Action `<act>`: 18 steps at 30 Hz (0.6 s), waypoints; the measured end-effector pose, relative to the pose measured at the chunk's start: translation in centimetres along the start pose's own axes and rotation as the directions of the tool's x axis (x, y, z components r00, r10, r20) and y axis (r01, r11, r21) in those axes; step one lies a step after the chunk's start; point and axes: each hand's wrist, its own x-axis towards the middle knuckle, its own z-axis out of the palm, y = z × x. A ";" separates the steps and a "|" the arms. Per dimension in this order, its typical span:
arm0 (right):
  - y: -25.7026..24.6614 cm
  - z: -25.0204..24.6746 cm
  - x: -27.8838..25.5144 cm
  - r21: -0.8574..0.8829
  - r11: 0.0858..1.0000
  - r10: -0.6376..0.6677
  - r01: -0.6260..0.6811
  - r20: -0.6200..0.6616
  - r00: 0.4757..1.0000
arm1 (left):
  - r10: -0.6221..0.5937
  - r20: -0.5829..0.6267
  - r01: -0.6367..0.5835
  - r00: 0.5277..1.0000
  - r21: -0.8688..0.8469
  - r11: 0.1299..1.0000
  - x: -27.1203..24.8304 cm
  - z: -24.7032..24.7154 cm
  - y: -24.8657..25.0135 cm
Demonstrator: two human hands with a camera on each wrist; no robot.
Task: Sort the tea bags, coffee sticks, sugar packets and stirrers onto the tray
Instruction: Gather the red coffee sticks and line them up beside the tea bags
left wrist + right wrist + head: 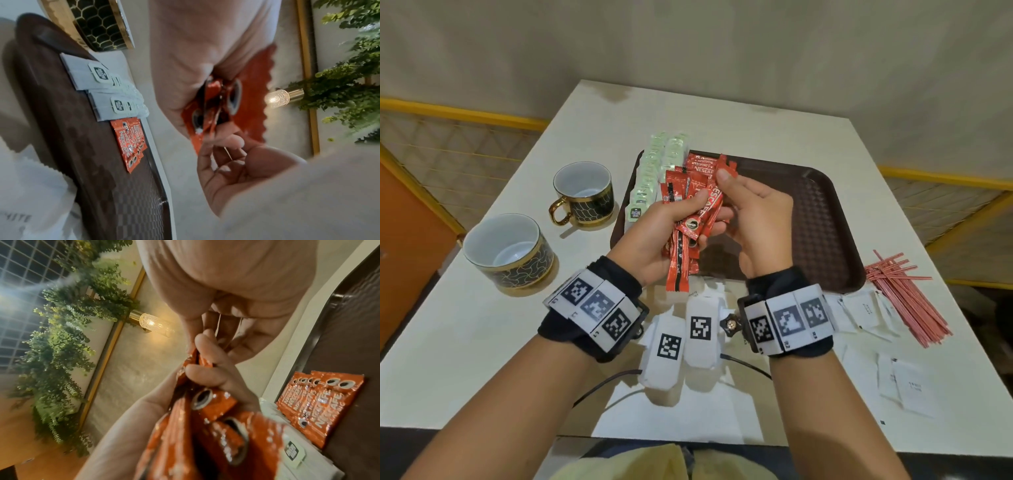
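Observation:
My left hand (697, 214) grips a bundle of red coffee sticks (681, 253) over the near left part of the brown tray (822, 219). My right hand (726, 186) pinches the top end of one coffee stick in that bundle between thumb and fingers. More coffee sticks (700, 164) lie flat at the back of the tray, beside a row of pale green tea bags (650, 171) along its left side. The left wrist view shows the tea bags (98, 76) and the laid coffee sticks (129, 142). White sugar packets (866, 311) and red stirrers (904, 294) lie on the table.
Two black and gold cups (582, 193) (508, 251) stand left of the tray. More sugar packets (907, 387) are scattered near the front right edge of the white table (465, 359). The right half of the tray is bare.

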 end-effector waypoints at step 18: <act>-0.2 -1.7 0.6 -0.197 0.957 -0.253 0.214 -0.202 0.946 | 0.054 -0.039 -0.049 0.998 0.129 0.990 -0.7 0.5 0.9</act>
